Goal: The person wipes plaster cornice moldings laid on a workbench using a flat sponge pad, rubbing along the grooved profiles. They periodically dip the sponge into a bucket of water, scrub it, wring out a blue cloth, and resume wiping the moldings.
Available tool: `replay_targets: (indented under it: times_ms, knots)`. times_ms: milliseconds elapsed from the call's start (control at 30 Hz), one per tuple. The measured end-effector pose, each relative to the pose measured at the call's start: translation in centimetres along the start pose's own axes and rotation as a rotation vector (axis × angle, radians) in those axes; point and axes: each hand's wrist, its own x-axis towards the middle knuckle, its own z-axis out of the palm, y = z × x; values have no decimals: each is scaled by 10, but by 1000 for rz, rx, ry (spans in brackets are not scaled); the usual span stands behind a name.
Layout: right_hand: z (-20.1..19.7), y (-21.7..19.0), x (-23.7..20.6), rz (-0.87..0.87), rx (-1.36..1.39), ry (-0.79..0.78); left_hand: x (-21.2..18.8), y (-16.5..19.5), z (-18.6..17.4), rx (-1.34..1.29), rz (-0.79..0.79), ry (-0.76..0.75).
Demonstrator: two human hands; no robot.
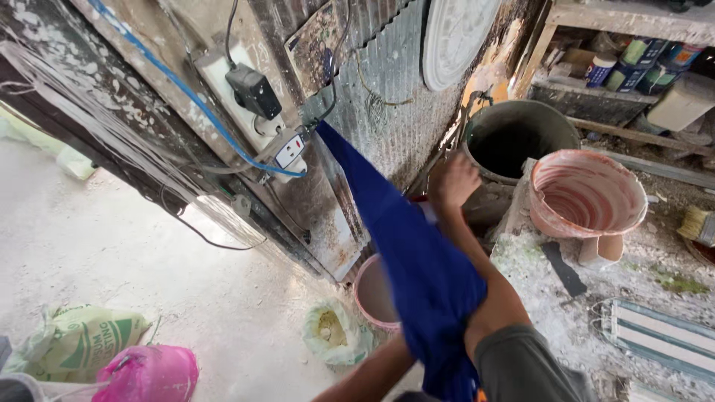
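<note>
A long blue cloth [417, 260] runs from the wall by a white socket [289, 150] down across my right upper arm. My right hand [454, 180] reaches out past the cloth toward a dark metal bucket [514, 134], its fingers curled shut and its back toward me; nothing shows in it. My left forearm [369, 372] comes up from the bottom edge, and its hand is hidden behind the cloth. A pink bucket [372, 294] stands on the floor just below the cloth.
A plaster-caked pink basin [585, 195] sits on a dusty bench [566, 313] at the right, with a brush [696, 223] and a shelf of cans [633, 59] behind. A blue cable [186, 93], plugs and corrugated sheeting [402, 112] line the wall. Sacks and bags [82, 342] lie on the floor at left.
</note>
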Motion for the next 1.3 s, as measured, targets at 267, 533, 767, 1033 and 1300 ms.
replay_targets:
  times_ms: [267, 533, 767, 1033, 1300]
  knots:
    - [-1, 10, -185, -250, 297, -518, 61, 7, -100, -308, -84, 29]
    - [-9, 33, -245, -74, 522, -795, 83, -6, -133, -421, -262, -24]
    - [-55, 101, -329, 232, 701, -1192, 67, -23, -148, -428, -191, 150]
    - [-92, 241, -413, 598, 436, -842, -42, -83, -129, 577, -378, 425]
    - [-122, 320, -380, 650, 228, -571, -124, -95, 12, 218, -308, -294]
